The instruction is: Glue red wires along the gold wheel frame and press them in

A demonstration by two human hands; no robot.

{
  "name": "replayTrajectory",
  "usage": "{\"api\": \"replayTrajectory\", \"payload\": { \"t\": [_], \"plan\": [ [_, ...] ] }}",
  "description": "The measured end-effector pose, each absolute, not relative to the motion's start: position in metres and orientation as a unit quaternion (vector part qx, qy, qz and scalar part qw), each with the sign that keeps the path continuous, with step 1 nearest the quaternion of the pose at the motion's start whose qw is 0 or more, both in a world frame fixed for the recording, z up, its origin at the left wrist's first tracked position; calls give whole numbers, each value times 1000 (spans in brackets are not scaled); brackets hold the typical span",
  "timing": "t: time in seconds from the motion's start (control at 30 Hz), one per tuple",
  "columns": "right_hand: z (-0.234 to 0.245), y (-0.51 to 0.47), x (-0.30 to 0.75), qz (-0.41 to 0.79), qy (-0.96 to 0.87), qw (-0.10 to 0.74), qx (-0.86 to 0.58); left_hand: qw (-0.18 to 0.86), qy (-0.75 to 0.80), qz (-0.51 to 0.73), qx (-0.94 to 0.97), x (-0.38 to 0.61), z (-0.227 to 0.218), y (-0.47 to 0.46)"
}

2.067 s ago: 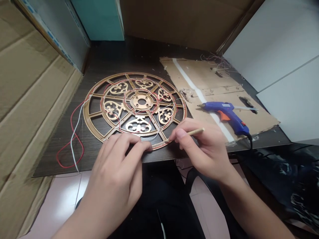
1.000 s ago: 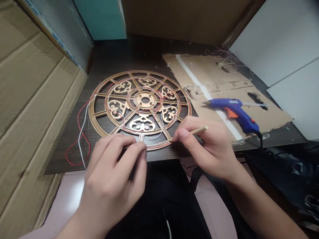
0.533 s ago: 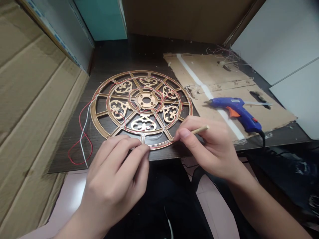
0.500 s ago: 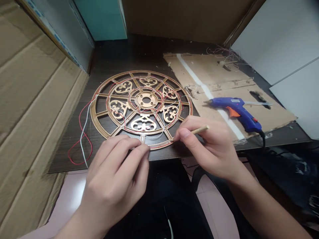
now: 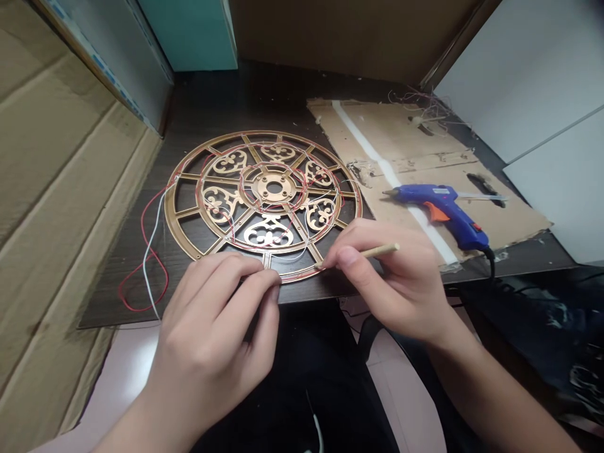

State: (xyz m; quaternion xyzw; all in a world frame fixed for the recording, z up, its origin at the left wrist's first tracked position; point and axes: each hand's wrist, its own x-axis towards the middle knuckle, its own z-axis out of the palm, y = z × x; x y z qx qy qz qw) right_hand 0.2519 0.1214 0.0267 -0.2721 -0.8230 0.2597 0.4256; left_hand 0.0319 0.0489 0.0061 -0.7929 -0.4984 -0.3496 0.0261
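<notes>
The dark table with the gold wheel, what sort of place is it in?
Probably a craft workspace: a blue glue gun lies on a cardboard sheet, beside a gold wheel strung with thin wires.

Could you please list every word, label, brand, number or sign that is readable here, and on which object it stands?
No text can be read with certainty.
White label on the blue glue gun: too small and blurred to read.
Blue marks along the grey panel: I cannot tell whether they are print.
Golden round frame and pale stick: no writing visible.
</notes>
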Motion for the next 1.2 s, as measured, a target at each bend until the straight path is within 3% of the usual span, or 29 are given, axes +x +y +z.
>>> {"api": "replayTrajectory", "payload": {
  "t": [0.27,0.7,1.2],
  "plan": [
    [25,118,243,301,-842,383,-231,14,-501,-363,-785,33,8,48],
    [22,119,242,294,-826,421,-233,77,-464,-386,-794,32,3,51],
    [25,120,246,273,-794,462,-286,36,-487,-370,-791,39,1,53]
  ]
}}
